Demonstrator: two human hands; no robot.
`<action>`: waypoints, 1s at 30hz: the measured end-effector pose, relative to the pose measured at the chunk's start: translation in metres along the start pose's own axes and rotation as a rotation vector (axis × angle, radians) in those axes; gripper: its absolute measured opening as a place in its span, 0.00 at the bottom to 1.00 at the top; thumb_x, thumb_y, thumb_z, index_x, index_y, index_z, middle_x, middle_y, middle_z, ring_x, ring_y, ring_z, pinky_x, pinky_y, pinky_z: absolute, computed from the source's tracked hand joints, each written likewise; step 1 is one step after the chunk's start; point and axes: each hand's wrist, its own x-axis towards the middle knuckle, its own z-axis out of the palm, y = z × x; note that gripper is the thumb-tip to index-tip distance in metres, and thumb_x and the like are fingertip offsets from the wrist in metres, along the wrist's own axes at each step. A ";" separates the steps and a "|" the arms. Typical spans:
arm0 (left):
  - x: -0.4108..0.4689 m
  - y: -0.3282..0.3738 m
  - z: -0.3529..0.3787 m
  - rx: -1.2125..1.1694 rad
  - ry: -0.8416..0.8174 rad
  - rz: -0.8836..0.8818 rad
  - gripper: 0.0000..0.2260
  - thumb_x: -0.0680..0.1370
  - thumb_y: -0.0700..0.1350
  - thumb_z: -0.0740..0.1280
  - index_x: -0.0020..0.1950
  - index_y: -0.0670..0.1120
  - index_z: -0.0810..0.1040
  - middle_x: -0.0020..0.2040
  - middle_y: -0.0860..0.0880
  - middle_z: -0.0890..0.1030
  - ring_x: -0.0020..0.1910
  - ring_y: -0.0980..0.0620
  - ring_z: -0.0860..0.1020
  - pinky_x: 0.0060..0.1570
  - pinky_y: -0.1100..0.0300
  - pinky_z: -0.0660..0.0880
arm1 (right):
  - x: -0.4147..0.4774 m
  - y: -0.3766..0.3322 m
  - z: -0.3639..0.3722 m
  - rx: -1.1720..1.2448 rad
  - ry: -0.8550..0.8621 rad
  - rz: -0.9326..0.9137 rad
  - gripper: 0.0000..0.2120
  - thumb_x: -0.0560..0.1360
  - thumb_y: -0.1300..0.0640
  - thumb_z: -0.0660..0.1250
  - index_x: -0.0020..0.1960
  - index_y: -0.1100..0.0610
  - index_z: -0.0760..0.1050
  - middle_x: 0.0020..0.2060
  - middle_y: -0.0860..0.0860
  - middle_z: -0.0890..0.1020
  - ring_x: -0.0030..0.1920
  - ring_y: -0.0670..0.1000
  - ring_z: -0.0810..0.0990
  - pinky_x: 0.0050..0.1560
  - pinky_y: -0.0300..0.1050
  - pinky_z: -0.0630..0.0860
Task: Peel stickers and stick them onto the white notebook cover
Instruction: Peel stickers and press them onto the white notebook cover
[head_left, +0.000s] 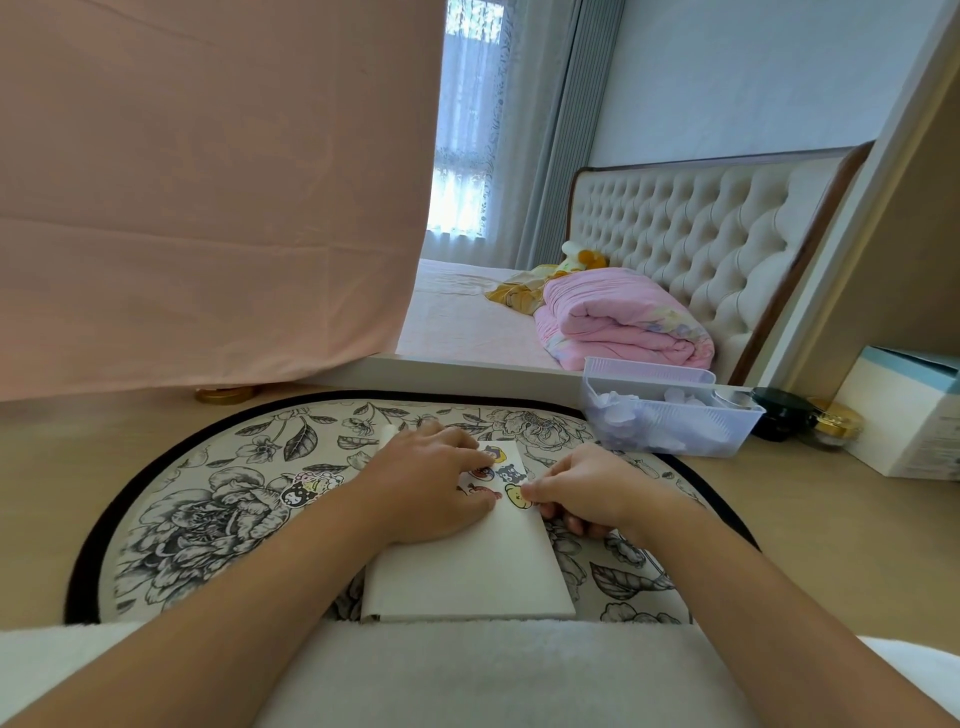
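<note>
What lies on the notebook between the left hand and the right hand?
Head view: on the notebook lie a dark sticker and a yellow sticker that the right hand pinches.

Left hand (431, 486) flat, right (584, 491) apparently curled

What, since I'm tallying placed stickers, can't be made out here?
Head view:
Stickers under the left hand, which covers part of the white notebook cover.
Whether the right hand pinches or presses the yellow bear sticker: its fingertips hide the edge.
Contents of the clear bin: too blurred.
</note>
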 end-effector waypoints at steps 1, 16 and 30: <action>0.000 0.000 0.000 0.002 0.000 0.001 0.23 0.78 0.65 0.60 0.72 0.62 0.71 0.71 0.62 0.69 0.71 0.55 0.62 0.71 0.54 0.60 | 0.000 0.000 0.000 -0.004 0.000 0.002 0.16 0.77 0.49 0.71 0.35 0.57 0.78 0.22 0.49 0.73 0.21 0.46 0.68 0.25 0.37 0.64; -0.001 0.002 0.000 0.037 0.035 0.035 0.24 0.79 0.64 0.59 0.74 0.60 0.70 0.71 0.61 0.70 0.71 0.55 0.63 0.69 0.56 0.60 | 0.002 -0.005 0.008 -0.067 0.055 0.005 0.12 0.74 0.51 0.70 0.39 0.59 0.82 0.29 0.55 0.80 0.29 0.53 0.74 0.31 0.43 0.70; -0.006 0.009 0.000 -0.079 0.109 0.193 0.12 0.78 0.50 0.65 0.57 0.63 0.83 0.56 0.64 0.80 0.59 0.63 0.74 0.58 0.60 0.74 | -0.003 -0.009 0.011 -0.281 0.234 -0.050 0.18 0.69 0.42 0.75 0.40 0.58 0.85 0.28 0.52 0.81 0.24 0.47 0.76 0.30 0.44 0.78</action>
